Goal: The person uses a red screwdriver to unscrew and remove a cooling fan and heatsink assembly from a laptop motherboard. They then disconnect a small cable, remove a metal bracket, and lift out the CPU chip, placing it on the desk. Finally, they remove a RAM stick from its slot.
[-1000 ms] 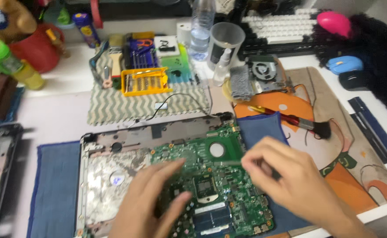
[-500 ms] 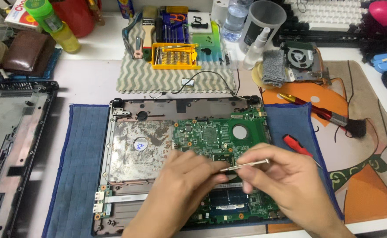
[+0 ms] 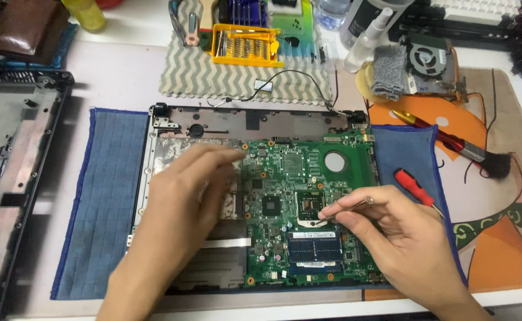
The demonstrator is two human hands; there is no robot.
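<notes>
The right hand (image 3: pixel 400 244) pinched a thin metal tool (image 3: pixel 345 211), likely tweezers, between thumb and fingers; its tip touched the board right by the processor socket (image 3: pixel 309 208). The left hand (image 3: pixel 183 202) lay flat and loose, fingers extended, gripping nothing, fingertips at the upper left edge of the green motherboard (image 3: pixel 305 178). That board sat inside the open laptop base (image 3: pixel 213 128), filling its right half. A black chip (image 3: pixel 271 206) sat just left of the socket and a blue-labelled memory module (image 3: pixel 314 248) just below it. A white ribbon cable (image 3: pixel 228 242) ran left from the board under the left wrist.

The base rested on a blue cloth (image 3: pixel 103 196) that stuck out on both sides. A red-handled screwdriver (image 3: pixel 415 187) lay on the cloth's right part, near the right hand but not touching. Beyond it a brush with a red and yellow handle (image 3: pixel 451 142) lay on the orange desk mat (image 3: pixel 498 249). A second laptop shell (image 3: pixel 11 178) sat far left. Behind the base, a zigzag-patterned cloth (image 3: pixel 237 80) carried a yellow bit holder (image 3: pixel 246 47) and a small card with black wires (image 3: pixel 264 86). A cooling fan (image 3: pixel 430 62) and a grey pad (image 3: pixel 388 71) lay to the upper right, beside a spray bottle (image 3: pixel 365 38).
</notes>
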